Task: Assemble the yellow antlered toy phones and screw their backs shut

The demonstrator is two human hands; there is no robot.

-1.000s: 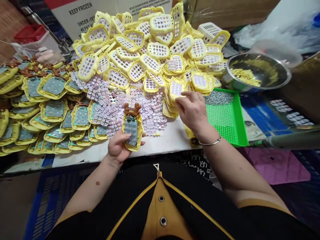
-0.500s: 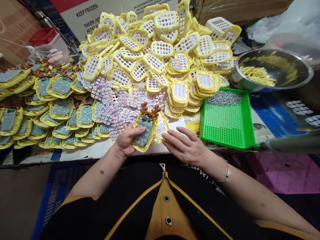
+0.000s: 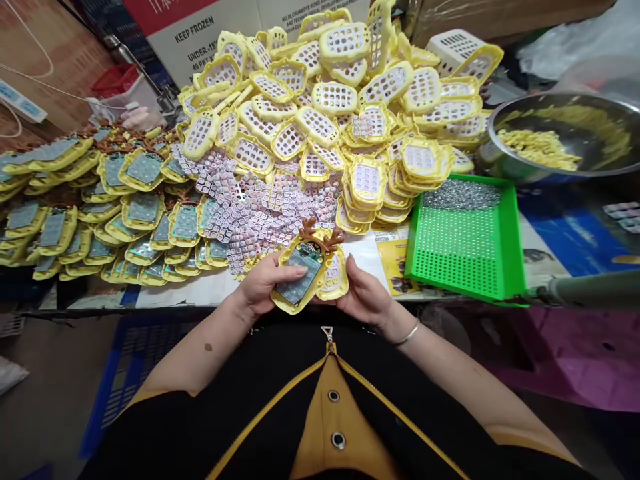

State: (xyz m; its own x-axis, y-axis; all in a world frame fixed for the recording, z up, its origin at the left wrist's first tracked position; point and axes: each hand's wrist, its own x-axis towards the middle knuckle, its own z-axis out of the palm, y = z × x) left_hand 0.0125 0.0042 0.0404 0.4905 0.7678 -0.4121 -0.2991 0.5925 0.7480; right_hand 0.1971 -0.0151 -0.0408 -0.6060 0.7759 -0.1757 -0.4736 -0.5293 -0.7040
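Observation:
My left hand [image 3: 263,287] grips a yellow toy phone back half [image 3: 300,280] with brown antlers and a grey circuit board facing up. My right hand [image 3: 365,297] holds a yellow keypad front cover [image 3: 334,275] tucked against its right side. Both hands are close together at the table's near edge, in front of my chest. Loose pink-white rubber keypads [image 3: 260,207] lie spread just beyond them.
A tall heap of yellow front covers [image 3: 330,100] fills the back. Rows of assembled backs with circuit boards [image 3: 100,207] lie at the left. A green perforated tray [image 3: 465,240] with small screws sits right, a metal bowl [image 3: 565,133] of yellow parts behind it.
My right hand took a front cover from the stack by the green tray and brought it back beside the back half. My left hand shifted right with its piece.

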